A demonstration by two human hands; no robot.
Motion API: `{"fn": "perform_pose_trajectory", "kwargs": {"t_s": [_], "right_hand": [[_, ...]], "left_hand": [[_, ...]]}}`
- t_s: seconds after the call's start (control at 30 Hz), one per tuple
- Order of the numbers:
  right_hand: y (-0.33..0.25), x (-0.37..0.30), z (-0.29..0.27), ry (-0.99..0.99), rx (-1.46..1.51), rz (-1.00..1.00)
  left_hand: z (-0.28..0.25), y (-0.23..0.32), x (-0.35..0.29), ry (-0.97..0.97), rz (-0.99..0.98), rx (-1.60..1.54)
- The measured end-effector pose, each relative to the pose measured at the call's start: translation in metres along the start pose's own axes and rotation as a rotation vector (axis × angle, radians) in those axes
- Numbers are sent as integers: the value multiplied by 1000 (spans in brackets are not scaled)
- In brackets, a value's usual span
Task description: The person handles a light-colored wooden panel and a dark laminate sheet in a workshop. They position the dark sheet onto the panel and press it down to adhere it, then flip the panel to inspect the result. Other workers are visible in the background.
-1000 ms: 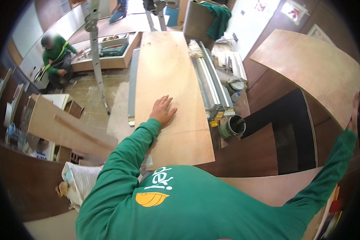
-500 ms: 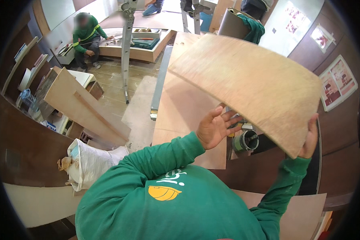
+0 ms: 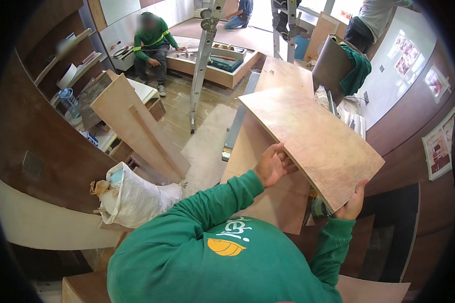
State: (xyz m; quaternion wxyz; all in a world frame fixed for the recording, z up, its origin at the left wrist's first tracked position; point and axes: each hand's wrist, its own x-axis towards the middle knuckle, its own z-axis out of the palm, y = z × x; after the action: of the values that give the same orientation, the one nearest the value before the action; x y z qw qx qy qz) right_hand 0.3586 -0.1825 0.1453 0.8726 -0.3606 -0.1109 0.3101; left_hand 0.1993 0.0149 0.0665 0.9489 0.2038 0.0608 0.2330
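Note:
A rectangular plywood board point(image 3: 313, 136) is held up in front of me, tilted, above a longer plywood sheet point(image 3: 260, 187). My right hand point(image 3: 353, 202) grips its near right corner, with the fingers partly hidden beneath. At the board's left edge is my left hand point(image 3: 274, 165), its thumb up against the edge and the other fingers curled at the underside. Under the board's near corner, a dark can point(image 3: 318, 208) is mostly covered from sight.
A metal ladder point(image 3: 205, 65) stands ahead. Left of it a person in green point(image 3: 154, 45) sits beside a low wooden platform point(image 3: 227, 78). A leaning plywood panel point(image 3: 136, 126) and a white sack point(image 3: 136, 197) are at my left. A rolled sheet point(image 3: 333, 65) stands at the far right.
The board has come nearer and lower, tilting differently. My left hand has closed in on its edge from an open pose. The view has shifted, and more of the can is covered.

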Motion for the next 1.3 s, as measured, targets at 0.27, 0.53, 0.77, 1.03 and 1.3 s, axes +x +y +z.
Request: {"fn": "perform_pose_trajectory", "kwargs": {"t_s": [0.27, 0.53, 0.77, 1.03, 1.3], "right_hand": [[45, -38, -5, 132, -78, -3], [71, -91, -23, -27, -216, 421], [96, -98, -75, -132, -372, 815], [54, -77, -84, -377, -955, 806], [56, -54, -124, -124, -1121, 254]], "left_hand": [[-34, -6, 1, 143, -36, 60], [-38, -15, -63, 304, 15, 16], [-46, -32, -105, 408, 47, 93], [-75, -17, -119, 500, 83, 162], [-77, 5, -140, 458, 83, 305]]}}
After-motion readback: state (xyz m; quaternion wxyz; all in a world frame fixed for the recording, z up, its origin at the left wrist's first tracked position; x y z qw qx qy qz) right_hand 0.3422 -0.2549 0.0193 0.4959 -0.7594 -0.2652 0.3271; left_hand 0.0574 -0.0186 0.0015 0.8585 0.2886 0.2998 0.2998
